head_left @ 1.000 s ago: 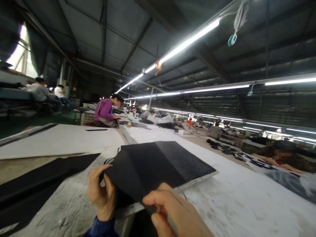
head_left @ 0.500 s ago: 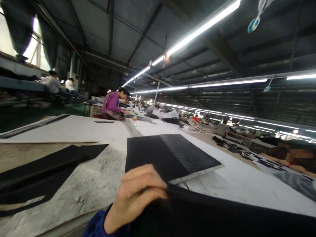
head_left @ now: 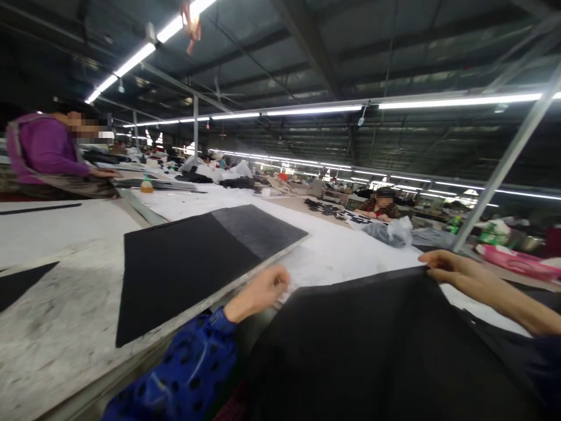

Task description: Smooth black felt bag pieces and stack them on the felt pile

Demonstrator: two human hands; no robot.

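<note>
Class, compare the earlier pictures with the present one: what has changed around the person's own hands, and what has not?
The black sheet has moved off the grey-banded black piece, rightward. The right hand has moved right too, now pinching the sheet's far edge. The left hand is now beside its left corner; whether it grips is unclear. The view has swung right. The grey-banded piece still lies flat.

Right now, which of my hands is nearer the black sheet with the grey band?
Left. Your left hand is beside the near edge of the grey-banded sheet; your right hand is farther off to the right, fingers pinching a corner of another black sheet.
</note>
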